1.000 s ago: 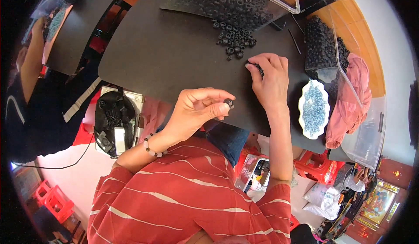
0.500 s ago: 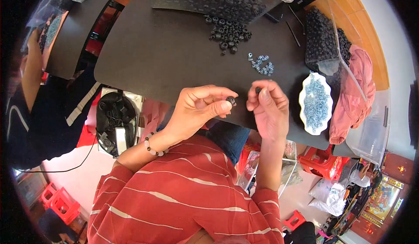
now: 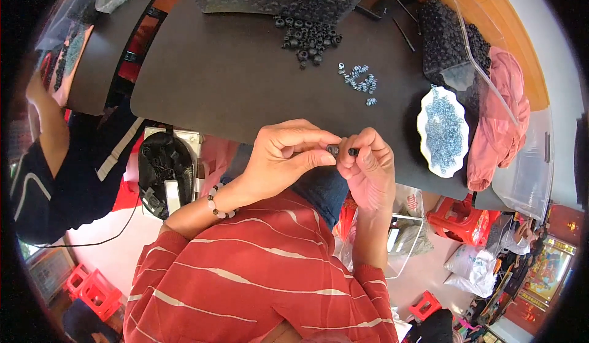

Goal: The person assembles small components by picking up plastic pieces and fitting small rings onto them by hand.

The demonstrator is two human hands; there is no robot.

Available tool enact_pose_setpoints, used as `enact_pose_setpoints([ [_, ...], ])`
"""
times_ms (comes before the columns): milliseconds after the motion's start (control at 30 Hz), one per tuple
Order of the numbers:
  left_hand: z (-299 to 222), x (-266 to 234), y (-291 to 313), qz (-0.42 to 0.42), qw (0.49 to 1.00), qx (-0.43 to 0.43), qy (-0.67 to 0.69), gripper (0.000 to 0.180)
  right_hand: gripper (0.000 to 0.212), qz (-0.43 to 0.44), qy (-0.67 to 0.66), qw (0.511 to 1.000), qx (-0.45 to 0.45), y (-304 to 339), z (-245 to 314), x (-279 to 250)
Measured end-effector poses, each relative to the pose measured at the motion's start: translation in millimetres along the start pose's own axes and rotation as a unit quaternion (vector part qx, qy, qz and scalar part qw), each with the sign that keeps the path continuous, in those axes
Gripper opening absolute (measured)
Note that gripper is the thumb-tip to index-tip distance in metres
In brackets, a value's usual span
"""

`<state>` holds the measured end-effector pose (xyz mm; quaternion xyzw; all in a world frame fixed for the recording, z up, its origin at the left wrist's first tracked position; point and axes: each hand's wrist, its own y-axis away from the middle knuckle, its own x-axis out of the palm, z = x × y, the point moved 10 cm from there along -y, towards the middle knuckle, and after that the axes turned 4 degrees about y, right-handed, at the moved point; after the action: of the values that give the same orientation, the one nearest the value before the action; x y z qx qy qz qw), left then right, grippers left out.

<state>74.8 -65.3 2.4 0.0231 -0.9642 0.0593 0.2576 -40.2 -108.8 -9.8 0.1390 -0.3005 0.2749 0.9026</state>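
Note:
Close together over the table's near edge, both my hands pinch small parts. My left hand (image 3: pixel 273 156), with a bead bracelet on its wrist, holds a round black plastic piece (image 3: pixel 332 150) with a hole between thumb and forefinger. Almost touching it, my right hand (image 3: pixel 373 168) grips a smaller black plastic piece (image 3: pixel 353 151), partly hidden by the fingers. Beyond the hands lies a loose cluster of small metal springs (image 3: pixel 360 80), one group slightly apart. Farther back, a heap of round black pieces (image 3: pixel 307 41) spills beside a clear box of them (image 3: pixel 264 0).
A white scalloped dish (image 3: pixel 448 172) full of springs stands at the right. Behind it are a clear bin of small black pieces (image 3: pixel 438 42) and a pink cloth (image 3: pixel 500 116). Thin dark rods (image 3: pixel 404 34) lie at the back. Another person's arm (image 3: pixel 52 131) shows at far left.
My right hand has moved left and slightly down, bringing its black piece up to the one in my left hand. A small group of springs now lies apart from the cluster.

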Motion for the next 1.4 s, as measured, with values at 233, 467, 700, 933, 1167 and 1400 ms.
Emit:
enact_pose_setpoints([
  [233, -8.3, 5.2, 1.6, 0.009, 0.997, 0.021, -0.07, 0.022, 0.018, -0.006, 0.074, 0.997, -0.018, 5.0, 3.6, 2.2],
  [467, -24.4, 9.5, 4.3, 0.033, 0.969, 0.105, -0.22, 0.024, 0.014, 0.007, 0.123, 0.992, -0.01, 7.7, 2.1, 2.4],
  [700, -26.0, 10.0, 4.0, 0.056, 0.961, 0.114, -0.246, 0.02, 0.014, 0.015, 0.107, 0.994, -0.012, 7.7, -4.3, 0.5],
  [933, -22.8, 11.3, 2.1, 0.094, 0.964, 0.11, -0.225, 0.021, 0.016, 0.016, 0.11, 0.993, -0.027, 10.3, -5.4, -0.2],
  [1167, -30.0, 17.1, 9.2, 0.064, 0.957, 0.146, -0.242, 0.027, 0.016, 0.001, 0.124, 0.991, -0.039, 15.9, -1.8, 5.9],
  [1400, -35.3, 20.1, 9.7, 0.067, 0.938, 0.174, -0.293, 0.036, 0.029, -0.012, 0.069, 0.997, 0.024, 19.2, -13.8, 6.5],
])
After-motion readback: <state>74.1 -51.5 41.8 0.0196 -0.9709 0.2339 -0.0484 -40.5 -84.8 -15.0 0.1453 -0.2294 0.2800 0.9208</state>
